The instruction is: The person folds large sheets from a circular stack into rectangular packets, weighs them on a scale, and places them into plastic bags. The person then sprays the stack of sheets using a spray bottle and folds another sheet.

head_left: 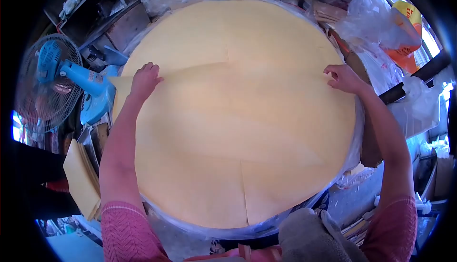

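The yellow sheet spreads between the left hand and right hand, both loosely curled; whether they grip it, I cannot tell.

A bright window glows near clear plastic at right.

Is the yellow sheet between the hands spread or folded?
Spread: the yellow sheet reaches broadly from the left hand to the right hand. Whether its lines are creases or edges, I cannot tell.
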